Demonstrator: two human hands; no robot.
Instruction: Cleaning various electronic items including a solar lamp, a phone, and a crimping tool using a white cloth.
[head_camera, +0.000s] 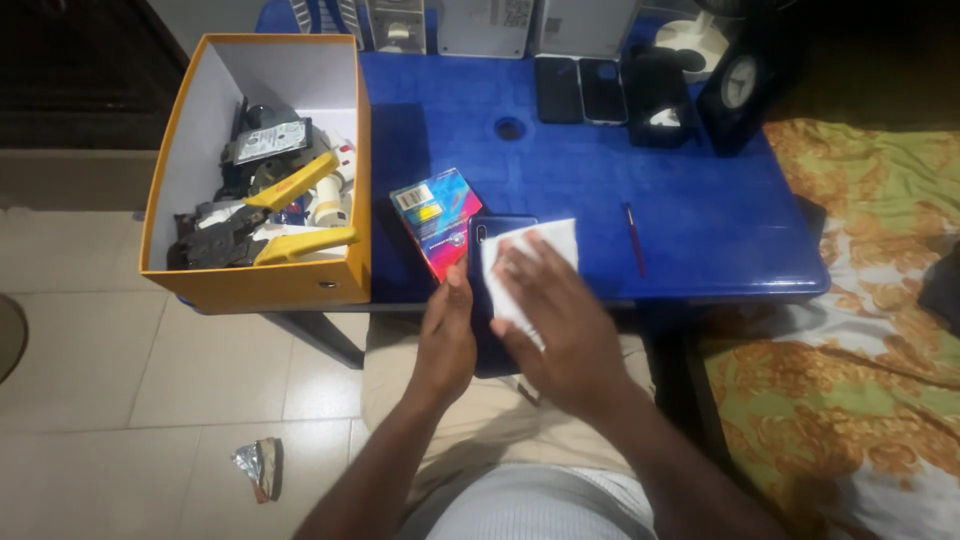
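The step in hand looks like wiping a dark blue phone (497, 232) with a white cloth (528, 262). The phone lies at the near edge of the blue bench (600, 180), partly overhanging toward the lap. The left hand (447, 335) closes on its left side and steadies it, thumb up by the rim. The right hand (560, 320) lies flat with fingers spread, pressing the cloth onto the phone's face; it grips nothing beyond the cloth under its palm. Just left of the phone, touching or nearly so, lies a colourful small box (435, 220), tilted. A thin red pen (633, 238) lies apart to the right. The next stroke, as I judge it, calls for even pressure while the left hand keeps the phone from sliding off the edge, since little bench lies beneath it there. Open room sits in the bench's middle, between the small box and the pen and beyond. At the far edge 2 more phones (580, 90) lie side by side near a black case (658, 100) and a small clock (738, 85). An orange box (265, 285) of tools stands at the left end, so sweeps leftward are hemmed in. A patterned bed (860, 300) borders the right side.
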